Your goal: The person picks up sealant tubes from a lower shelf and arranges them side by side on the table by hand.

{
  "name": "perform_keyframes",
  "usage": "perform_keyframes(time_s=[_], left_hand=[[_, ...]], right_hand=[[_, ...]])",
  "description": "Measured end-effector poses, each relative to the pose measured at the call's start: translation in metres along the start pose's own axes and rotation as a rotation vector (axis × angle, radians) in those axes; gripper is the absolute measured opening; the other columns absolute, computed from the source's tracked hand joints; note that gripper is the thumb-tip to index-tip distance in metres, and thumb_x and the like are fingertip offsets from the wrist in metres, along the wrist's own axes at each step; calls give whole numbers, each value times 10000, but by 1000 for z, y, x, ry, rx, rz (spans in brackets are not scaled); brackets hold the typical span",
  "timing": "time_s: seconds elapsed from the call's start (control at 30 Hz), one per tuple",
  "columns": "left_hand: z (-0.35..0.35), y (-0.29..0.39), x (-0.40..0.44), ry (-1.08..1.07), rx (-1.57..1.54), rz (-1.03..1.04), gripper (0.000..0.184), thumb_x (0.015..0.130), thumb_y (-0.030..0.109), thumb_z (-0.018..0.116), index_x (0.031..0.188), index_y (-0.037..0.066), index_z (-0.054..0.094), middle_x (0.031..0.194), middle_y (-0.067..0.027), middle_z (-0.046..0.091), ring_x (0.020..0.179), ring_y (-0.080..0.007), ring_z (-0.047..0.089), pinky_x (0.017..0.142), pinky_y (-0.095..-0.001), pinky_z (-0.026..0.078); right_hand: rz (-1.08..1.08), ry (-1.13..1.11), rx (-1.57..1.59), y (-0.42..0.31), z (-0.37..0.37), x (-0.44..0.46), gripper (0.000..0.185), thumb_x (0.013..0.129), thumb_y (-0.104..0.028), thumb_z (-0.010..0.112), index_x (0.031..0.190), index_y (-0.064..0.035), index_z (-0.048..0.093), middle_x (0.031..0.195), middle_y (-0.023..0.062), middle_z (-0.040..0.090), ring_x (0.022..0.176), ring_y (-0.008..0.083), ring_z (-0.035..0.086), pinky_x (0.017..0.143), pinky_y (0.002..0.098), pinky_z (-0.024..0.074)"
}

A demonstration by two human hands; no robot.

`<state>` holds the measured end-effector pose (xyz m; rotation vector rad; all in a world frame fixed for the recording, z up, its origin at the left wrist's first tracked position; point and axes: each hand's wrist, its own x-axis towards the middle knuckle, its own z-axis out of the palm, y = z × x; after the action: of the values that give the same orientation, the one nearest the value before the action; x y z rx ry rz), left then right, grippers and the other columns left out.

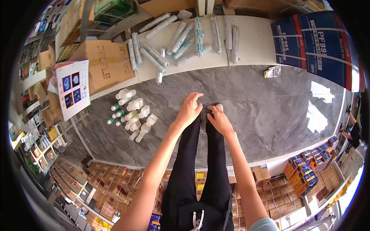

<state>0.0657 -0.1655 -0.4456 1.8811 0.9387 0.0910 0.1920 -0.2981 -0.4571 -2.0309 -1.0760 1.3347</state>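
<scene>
My left hand hovers above the grey floor with its thumb and fingers apart and nothing in it. Beside it, my right hand is held with loosely bent fingers spread, also bare. Both are near my shoes, which they partly cover. To the left, a group of white bottles stands or lies on the floor, with several small green-capped bottles at its side. Ahead, long sealant tubes in white and green wrapping lie scattered on a pale ledge. Neither hand touches these things.
An open cardboard box and a white printed panel stand at the left. Blue PF995 boxes sit at the upper right. A small clear packet lies on the grey floor. Stacked cartons line the area behind me.
</scene>
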Motion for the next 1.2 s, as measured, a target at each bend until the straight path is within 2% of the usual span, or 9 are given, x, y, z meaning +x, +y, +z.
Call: perform_keyframes(time_s=[0.23,0.43,0.67,0.73,0.83,0.9,1.1,1.17,1.2], left_hand=[[47,-63,41,-35,4,-36,390,835,57,596,1213,44,499,1190,-181,554,1128,-361,529,954,-405,433],[71,-132,71,-71,44,-64,405,811,64,614,1190,0,485,1171,-201,539,1121,-374,510,957,-419,432],[81,-198,120,-45,129,-100,524,795,56,648,1281,29,451,1205,-192,557,1091,-352,562,911,-413,463],[78,-197,145,29,6,-237,631,792,77,664,1349,30,372,1214,-201,547,1053,-336,583,872,-409,484],[77,-204,186,186,76,-124,698,792,95,674,1385,32,312,1223,-207,533,1015,-327,594,840,-405,497],[84,-213,208,199,37,-163,702,793,135,690,1374,12,316,1259,-224,499,1010,-333,593,854,-412,490],[110,-210,256,299,264,-152,776,786,242,727,1342,-75,289,1230,-267,452,1119,-395,499,903,-436,461],[116,-208,274,272,271,-203,798,784,256,731,1335,-96,274,1200,-272,450,1144,-414,462,910,-441,453],[123,-213,283,330,273,-209,741,767,255,739,1280,-99,339,1174,-275,464,1102,-412,491,899,-442,455]], right_hand=[[54,83,74,63,16,47,253,863,-107,575,1092,-1,567,1049,193,619,1013,378,579,861,412,479],[43,186,323,90,15,110,208,885,-44,531,1084,-1,575,1052,182,632,965,319,640,807,371,528],[-50,155,262,114,11,194,316,869,-63,539,1182,-24,537,1122,164,615,976,279,624,772,360,518],[-40,182,283,122,9,213,320,872,-68,538,1188,-23,534,1131,164,613,980,274,622,773,356,514],[-26,208,296,130,8,237,335,879,-82,537,1208,-21,522,1144,163,612,999,260,613,774,348,501],[-44,198,312,135,11,247,364,879,-93,540,1234,-26,501,1125,154,624,907,246,628,764,343,495],[75,96,269,159,11,263,399,881,-118,543,1268,-44,480,1020,133,663,694,219,610,710,340,488],[80,97,277,171,9,265,400,879,-117,543,1268,-46,481,1005,131,664,694,223,611,701,342,486],[83,95,289,177,9,267,401,876,-116,544,1267,-49,482,990,128,666,694,227,612,692,344,485]])
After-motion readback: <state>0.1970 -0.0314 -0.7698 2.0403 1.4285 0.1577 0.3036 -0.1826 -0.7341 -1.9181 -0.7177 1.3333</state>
